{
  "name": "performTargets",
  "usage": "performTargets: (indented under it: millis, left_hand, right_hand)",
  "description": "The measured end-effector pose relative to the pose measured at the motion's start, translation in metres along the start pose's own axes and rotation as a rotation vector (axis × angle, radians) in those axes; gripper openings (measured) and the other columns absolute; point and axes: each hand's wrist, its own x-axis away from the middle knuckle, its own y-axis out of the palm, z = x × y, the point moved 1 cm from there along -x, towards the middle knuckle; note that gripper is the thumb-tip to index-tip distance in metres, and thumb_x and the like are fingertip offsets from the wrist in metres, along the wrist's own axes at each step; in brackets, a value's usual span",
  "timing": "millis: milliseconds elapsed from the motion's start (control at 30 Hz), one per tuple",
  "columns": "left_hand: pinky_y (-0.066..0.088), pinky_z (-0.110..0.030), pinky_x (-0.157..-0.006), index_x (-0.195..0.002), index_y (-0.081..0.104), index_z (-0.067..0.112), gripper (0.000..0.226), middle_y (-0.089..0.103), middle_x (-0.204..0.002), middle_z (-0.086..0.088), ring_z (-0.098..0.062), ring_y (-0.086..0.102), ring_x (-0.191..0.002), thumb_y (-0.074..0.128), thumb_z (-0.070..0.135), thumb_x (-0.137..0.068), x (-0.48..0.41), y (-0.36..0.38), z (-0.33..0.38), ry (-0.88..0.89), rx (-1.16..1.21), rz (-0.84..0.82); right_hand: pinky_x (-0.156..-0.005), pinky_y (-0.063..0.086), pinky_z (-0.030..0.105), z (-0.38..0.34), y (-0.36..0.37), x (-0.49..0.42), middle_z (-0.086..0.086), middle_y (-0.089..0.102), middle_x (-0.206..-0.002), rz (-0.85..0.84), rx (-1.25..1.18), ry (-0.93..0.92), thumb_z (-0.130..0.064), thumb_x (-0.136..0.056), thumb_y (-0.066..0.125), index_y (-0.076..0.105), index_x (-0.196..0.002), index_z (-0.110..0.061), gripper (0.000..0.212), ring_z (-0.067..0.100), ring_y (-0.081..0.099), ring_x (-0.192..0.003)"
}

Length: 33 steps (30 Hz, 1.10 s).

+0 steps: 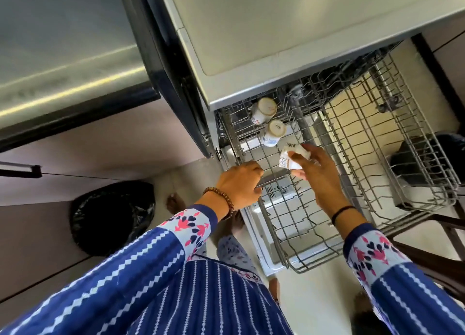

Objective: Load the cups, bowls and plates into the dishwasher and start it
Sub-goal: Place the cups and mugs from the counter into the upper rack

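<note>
The dishwasher's upper wire rack (pixel 302 224) is pulled out below me, over the open door. Two white cups with blue flowers lie upside down at its far left: one cup (pixel 263 110) at the back and a second cup (pixel 273 132) just in front of it. My right hand (pixel 315 176) holds a third white patterned cup (pixel 289 157) over the rack, close to the second cup. My left hand (pixel 240 186) grips the left edge wire of the rack, fingers curled round it.
The lower rack (pixel 392 133) is pulled out to the right, with a dark cutlery basket (pixel 422 163) in it. A grey countertop (pixel 276 32) overhangs the dishwasher. A black-lined bin (pixel 110 216) stands on the floor at the left, near my feet.
</note>
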Motion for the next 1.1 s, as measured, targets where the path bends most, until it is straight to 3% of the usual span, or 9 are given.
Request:
performTargets:
  millis: [133, 233, 300, 500, 667, 800, 933, 1000, 1100]
  left_hand:
    - [0.031, -0.036, -0.115, -0.14, 0.049, 0.02, 0.045, 0.034, -0.155, 0.005, -0.012, 0.03, -0.143, 0.052, 0.034, -0.097, -0.001, 0.007, -0.009, 0.012, 0.057, 0.037]
    - [0.029, -0.036, -0.117, -0.138, 0.051, 0.023, 0.043, 0.034, -0.156, 0.007, -0.011, 0.029, -0.144, 0.055, 0.033, -0.096, -0.002, 0.008, -0.012, 0.011, 0.11, 0.05]
    - [0.032, -0.039, -0.116, -0.136, 0.052, 0.024, 0.042, 0.034, -0.156, 0.008, -0.012, 0.031, -0.143, 0.056, 0.033, -0.095, -0.003, 0.008, -0.014, -0.001, 0.131, 0.051]
    - [0.038, -0.04, -0.112, -0.135, 0.053, 0.025, 0.041, 0.032, -0.156, 0.01, -0.011, 0.032, -0.143, 0.057, 0.032, -0.095, -0.003, 0.012, -0.014, -0.019, 0.191, 0.056]
    - [0.032, -0.035, -0.115, -0.137, 0.052, 0.023, 0.042, 0.034, -0.155, 0.007, -0.011, 0.028, -0.145, 0.058, 0.03, -0.095, -0.001, 0.009, -0.014, -0.001, 0.203, 0.068]
    - [0.031, -0.036, -0.116, -0.136, 0.053, 0.024, 0.041, 0.034, -0.155, 0.007, -0.013, 0.025, -0.146, 0.059, 0.03, -0.095, 0.0, 0.009, -0.013, 0.006, 0.2, 0.066]
    - [0.028, -0.034, -0.116, -0.135, 0.053, 0.022, 0.04, 0.037, -0.153, 0.008, -0.012, 0.024, -0.146, 0.058, 0.03, -0.096, 0.001, 0.007, -0.014, 0.011, 0.201, 0.07]
    - [0.029, -0.033, -0.115, -0.135, 0.054, 0.022, 0.04, 0.037, -0.153, 0.008, -0.011, 0.024, -0.146, 0.058, 0.03, -0.096, 0.001, 0.007, -0.014, 0.014, 0.203, 0.072]
    - [0.027, -0.032, -0.116, -0.135, 0.054, 0.022, 0.039, 0.037, -0.153, 0.009, -0.01, 0.023, -0.146, 0.057, 0.03, -0.096, 0.001, 0.008, -0.014, 0.014, 0.208, 0.077]
  right_hand:
    - [-0.078, 0.053, 0.015, 0.005, 0.011, -0.031, 0.004, 0.066, -0.115, 0.077, 0.396, -0.247, -0.033, -0.078, 0.085, 0.064, -0.121, -0.016, 0.051, 0.017, 0.061, -0.101]
    - [-0.082, 0.053, 0.032, 0.008, 0.023, -0.044, 0.011, 0.066, -0.113, 0.091, 0.567, -0.346, -0.029, -0.077, 0.086, 0.064, -0.116, -0.01, 0.048, 0.023, 0.059, -0.098]
    - [-0.083, 0.049, 0.034, 0.01, 0.031, -0.049, 0.012, 0.064, -0.117, 0.074, 0.651, -0.362, -0.027, -0.078, 0.085, 0.063, -0.116, -0.009, 0.048, 0.026, 0.058, -0.101]
    - [-0.085, 0.055, 0.045, 0.009, 0.037, -0.049, 0.013, 0.063, -0.121, 0.098, 0.786, -0.4, -0.024, -0.073, 0.085, 0.063, -0.118, -0.012, 0.052, 0.033, 0.059, -0.107]
    - [-0.083, 0.054, 0.047, 0.017, 0.033, -0.041, 0.013, 0.061, -0.123, 0.119, 0.863, -0.505, -0.027, -0.071, 0.084, 0.062, -0.119, -0.012, 0.056, 0.038, 0.054, -0.112]
    - [-0.079, 0.043, 0.035, 0.018, 0.039, -0.037, 0.014, 0.057, -0.131, 0.126, 0.948, -0.484, -0.021, -0.074, 0.084, 0.061, -0.126, -0.007, 0.058, 0.039, 0.042, -0.124]
    - [-0.086, 0.044, 0.04, 0.025, 0.043, -0.04, 0.013, 0.055, -0.133, 0.065, 0.985, -0.402, -0.02, -0.08, 0.08, 0.058, -0.13, -0.009, 0.056, 0.04, 0.038, -0.127]
    - [-0.091, 0.039, 0.036, 0.032, 0.044, -0.043, 0.014, 0.057, -0.131, 0.036, 0.988, -0.41, -0.017, -0.08, 0.079, 0.058, -0.129, -0.01, 0.053, 0.04, 0.043, -0.124]
    - [-0.088, 0.038, 0.029, 0.038, 0.041, -0.046, 0.011, 0.064, -0.121, 0.01, 0.947, -0.434, -0.011, -0.078, 0.078, 0.061, -0.123, -0.012, 0.048, 0.037, 0.056, -0.11]
